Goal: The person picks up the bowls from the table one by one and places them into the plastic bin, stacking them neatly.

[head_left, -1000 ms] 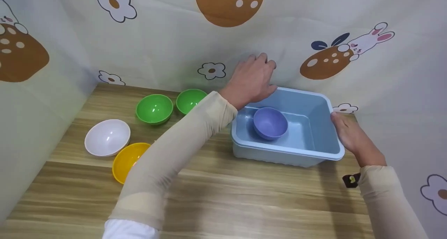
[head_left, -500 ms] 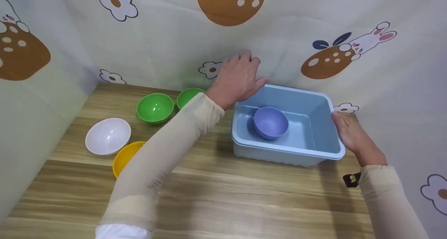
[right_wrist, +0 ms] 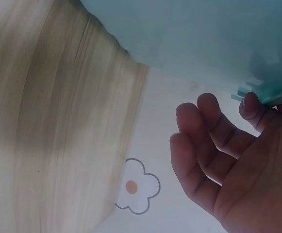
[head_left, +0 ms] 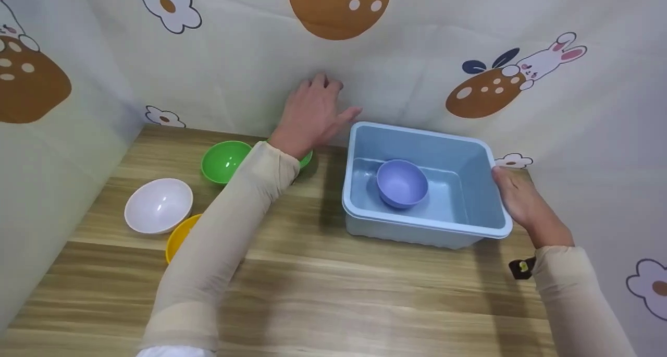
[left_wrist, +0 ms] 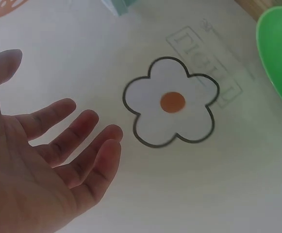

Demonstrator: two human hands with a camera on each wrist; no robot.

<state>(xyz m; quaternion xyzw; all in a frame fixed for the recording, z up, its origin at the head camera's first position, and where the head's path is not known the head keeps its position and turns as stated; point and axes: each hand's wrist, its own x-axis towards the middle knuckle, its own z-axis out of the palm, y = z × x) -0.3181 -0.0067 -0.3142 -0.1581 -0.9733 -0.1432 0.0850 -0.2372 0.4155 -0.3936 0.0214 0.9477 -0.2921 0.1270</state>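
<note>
Away from the blue tub's (head_left: 427, 231) near-left rim area and toward ten o'clock the left hand (head_left: 312, 114) has been swung, while the right hand (head_left: 521, 198) has been kept at the tub's three o'clock side. Nothing is held by the left hand: it is spread wide, thumb well apart, fingers loosely bent. By the right, the tub's rim is held, thumb on top; the other fingers are seen loosely curved below it from the right wrist.

From the left hand, the tub is found at four o'clock, clear of the fingers, with the purple bowl (head_left: 402, 184) set upright inside, left of centre. Almost directly under the left wrist, at six o'clock, the far green bowl (head_left: 306, 160) is mostly covered; whether it is touched cannot be told.

At eight o'clock the other green bowl (head_left: 223, 161) is partly blocked by the left sleeve (head_left: 224, 242), and farther out the white bowl (head_left: 159, 206) is shown whole on the worktop (head_left: 365, 299). Just beside it, the yellow bowl (head_left: 178, 238) is largely hidden by that sleeve. Near the right cuff, a small dark object (head_left: 521, 268) can hardly be made out.
</note>
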